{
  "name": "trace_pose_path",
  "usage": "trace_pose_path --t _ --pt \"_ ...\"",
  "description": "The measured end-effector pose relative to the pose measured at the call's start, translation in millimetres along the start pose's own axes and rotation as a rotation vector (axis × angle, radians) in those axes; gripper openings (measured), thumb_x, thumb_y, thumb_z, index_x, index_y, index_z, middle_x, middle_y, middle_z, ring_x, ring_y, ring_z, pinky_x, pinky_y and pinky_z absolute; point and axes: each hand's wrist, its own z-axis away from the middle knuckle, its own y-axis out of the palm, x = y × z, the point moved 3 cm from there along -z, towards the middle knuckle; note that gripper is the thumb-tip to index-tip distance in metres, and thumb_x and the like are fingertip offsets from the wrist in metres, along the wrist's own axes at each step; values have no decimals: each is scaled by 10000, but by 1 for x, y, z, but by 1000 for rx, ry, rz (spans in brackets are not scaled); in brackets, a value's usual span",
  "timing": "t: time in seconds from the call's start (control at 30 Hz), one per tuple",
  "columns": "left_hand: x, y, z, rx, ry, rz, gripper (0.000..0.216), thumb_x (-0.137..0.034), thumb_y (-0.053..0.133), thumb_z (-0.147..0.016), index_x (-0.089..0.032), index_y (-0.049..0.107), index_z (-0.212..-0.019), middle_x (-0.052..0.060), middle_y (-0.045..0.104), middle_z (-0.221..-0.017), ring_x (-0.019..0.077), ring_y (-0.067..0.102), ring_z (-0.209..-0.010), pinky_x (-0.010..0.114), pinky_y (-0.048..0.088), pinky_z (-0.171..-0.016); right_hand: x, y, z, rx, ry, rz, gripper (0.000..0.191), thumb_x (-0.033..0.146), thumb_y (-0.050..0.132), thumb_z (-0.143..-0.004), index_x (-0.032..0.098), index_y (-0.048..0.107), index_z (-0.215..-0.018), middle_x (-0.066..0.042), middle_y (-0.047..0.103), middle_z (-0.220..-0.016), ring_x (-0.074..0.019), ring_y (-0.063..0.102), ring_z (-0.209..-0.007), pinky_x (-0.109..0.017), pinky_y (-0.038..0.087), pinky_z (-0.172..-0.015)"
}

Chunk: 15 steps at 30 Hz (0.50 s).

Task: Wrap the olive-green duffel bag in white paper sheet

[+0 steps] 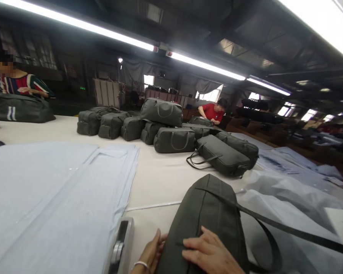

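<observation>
A dark grey-green bag (205,213) lies on the white table right in front of me, its black strap (291,230) trailing off to the right. My left hand (150,255) presses against the bag's left side, fingers together and stretched along it, a bracelet at the wrist. My right hand (210,253) lies flat on top of the bag with fingers extended. Neither hand grips anything.
A stack of light blue fabric sheets (54,198) covers the left. A metal tool (120,245) lies by my left hand. Several grey bags (174,139) crowd the table's middle. Clear plastic bags (288,198) lie at the right. Two people work at far left (20,83) and back (213,112).
</observation>
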Motion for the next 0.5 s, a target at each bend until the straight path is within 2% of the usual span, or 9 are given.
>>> trace_pose_path --t 0.03,0.1,0.2,0.27,0.33,0.37,0.43,0.5 --pt "-6 -5 9 -33 21 -79 696 -669 402 -903 -151 493 -1358 170 506 -1414 319 482 -1302 491 420 -1042 4 11 -5 -6 22 10 432 465 548 -923 357 519 -1340 2 621 -1313 -173 622 -1087 -383 329 -1129" --pt "-24 -4 33 -67 175 -305 722 -676 339 -910 -175 422 -1424 130 400 -1512 275 348 -1404 460 313 -1136 15 22 -21 -25 116 -22 401 466 573 -907 320 573 -1281 -22 592 -1347 -205 593 -1138 -426 330 -1128" --pt "-46 20 83 -63 504 -625 718 -627 347 -925 -148 361 -1459 123 316 -1557 247 258 -1446 440 181 -1202 28 16 -55 -127 293 -132 272 313 588 -903 276 647 -1166 -45 613 -1303 -230 556 -1187 -436 384 -1080" --pt "-48 38 118 -94 667 -792 789 -603 477 -882 -153 279 -1498 128 255 -1580 277 210 -1460 473 155 -1208 33 6 -73 -242 346 -215 234 223 574 -890 242 680 -1097 -61 662 -1207 -219 590 -1130 -394 449 -1007" --pt "-40 54 147 -116 767 -970 935 -507 683 -772 -224 207 -1525 101 170 -1608 321 135 -1473 533 141 -1200 33 -9 -76 -373 346 -319 218 218 560 -890 229 694 -1061 -66 686 -1142 -202 625 -1064 -353 491 -947" --pt "-34 61 157 -106 780 -1048 988 -421 749 -721 -260 200 -1526 87 142 -1614 336 116 -1475 553 142 -1194 30 -19 -69 -454 351 -361 208 243 558 -894 229 697 -1049 -65 693 -1119 -196 635 -1039 -343 496 -940" --pt "-24 71 167 -89 728 -1134 963 -252 747 -699 -300 235 -1514 74 135 -1616 335 130 -1473 561 165 -1189 17 -42 -38 -634 440 -394 209 320 560 -899 236 696 -1034 -57 700 -1088 -197 640 -1020 -341 491 -949" --pt "-24 77 165 -98 662 -1135 875 -150 661 -720 -286 282 -1497 83 182 -1605 308 184 -1465 541 195 -1190 -5 -62 15 -802 656 -363 263 420 574 -881 245 691 -1039 -51 703 -1071 -219 637 -1023 -369 470 -972"
